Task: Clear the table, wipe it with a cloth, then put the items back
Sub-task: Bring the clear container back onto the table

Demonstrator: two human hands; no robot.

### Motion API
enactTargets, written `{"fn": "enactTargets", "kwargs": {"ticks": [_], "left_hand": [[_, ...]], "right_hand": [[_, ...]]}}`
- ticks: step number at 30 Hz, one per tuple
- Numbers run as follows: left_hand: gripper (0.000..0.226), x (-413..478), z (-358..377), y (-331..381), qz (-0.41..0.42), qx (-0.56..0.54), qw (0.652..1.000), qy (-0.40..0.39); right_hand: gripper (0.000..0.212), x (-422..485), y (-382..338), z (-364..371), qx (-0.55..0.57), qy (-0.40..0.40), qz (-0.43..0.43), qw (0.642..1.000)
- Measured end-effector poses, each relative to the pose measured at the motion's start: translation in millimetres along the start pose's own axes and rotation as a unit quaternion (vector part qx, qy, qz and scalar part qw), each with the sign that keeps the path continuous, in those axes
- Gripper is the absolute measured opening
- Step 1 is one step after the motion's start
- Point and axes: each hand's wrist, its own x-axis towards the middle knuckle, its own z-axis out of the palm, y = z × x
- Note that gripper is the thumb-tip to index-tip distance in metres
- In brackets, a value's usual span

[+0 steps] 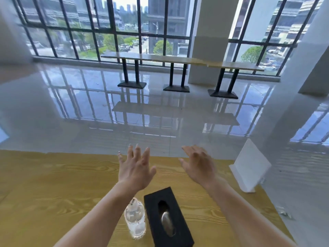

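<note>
A wooden table (53, 193) fills the lower part of the head view. On it, near me, a black tissue box (167, 218) lies lengthwise with a tissue showing in its slot. A clear plastic bottle (135, 220) lies right beside the box's left side, partly under my left forearm. My left hand (136, 168) hovers over the table's far edge, fingers spread, holding nothing. My right hand (198, 163) hovers beside it, slightly blurred, fingers apart and empty. No cloth is visible.
A white stand-like object (249, 168) leans at the table's right edge. A small crumpled scrap (284, 213) lies on the glossy floor to the right. Long high tables (178, 60) on black legs stand by the windows, with a white pillar (210, 32) behind.
</note>
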Motion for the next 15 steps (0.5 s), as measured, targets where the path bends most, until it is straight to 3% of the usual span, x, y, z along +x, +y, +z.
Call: {"fn": "enactTargets", "kwargs": {"ticks": [15], "left_hand": [[0.077, -94.1, -45.2, -214.8, -0.115, -0.01, 0.992, 0.043]], "right_hand": [[0.045, 14.0, -230.6, 41.1, 0.027, -0.023, -0.097, 0.995]]}}
